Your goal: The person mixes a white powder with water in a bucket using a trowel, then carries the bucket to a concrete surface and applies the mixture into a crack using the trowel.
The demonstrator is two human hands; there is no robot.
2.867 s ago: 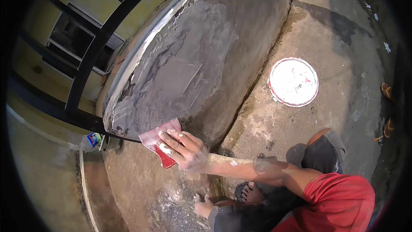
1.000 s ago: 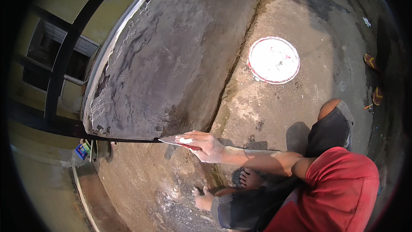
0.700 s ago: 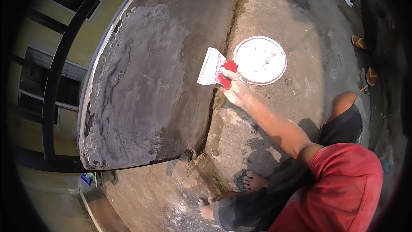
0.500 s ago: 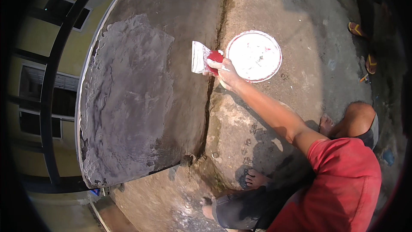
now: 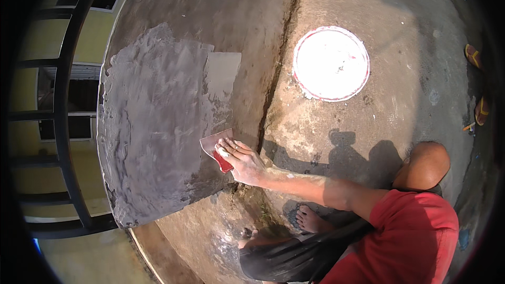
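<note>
My right hand (image 5: 248, 167) is wrapped round the red handle of a broad putty knife (image 5: 224, 163), fingers spread over the root of its blade. A white smear sits on one finger. The flat blade touches a grey plastered surface (image 5: 152, 115), at the lower end of a fresh pale strip of filler (image 5: 222, 72). That strip is smooth at its far end and patchy nearer the blade. Beyond the hand, on the ground, lies a round white lid or tub (image 5: 331, 64) with a red rim, its face coated in white. My left hand is not in view.
A black metal railing (image 5: 63, 100) stands at the left, before a yellow building. A seam divides the plastered surface from the concrete ground (image 5: 379, 21). Bare feet (image 5: 311, 217) and a bent knee (image 5: 422, 165) are near my arm. Yellow-strapped sandals (image 5: 473, 56) appear at the far right.
My right hand has brought the putty knife down and left, from beside the white lid to the plaster. A pale filler strip now runs above the blade. The view has shifted slightly.
</note>
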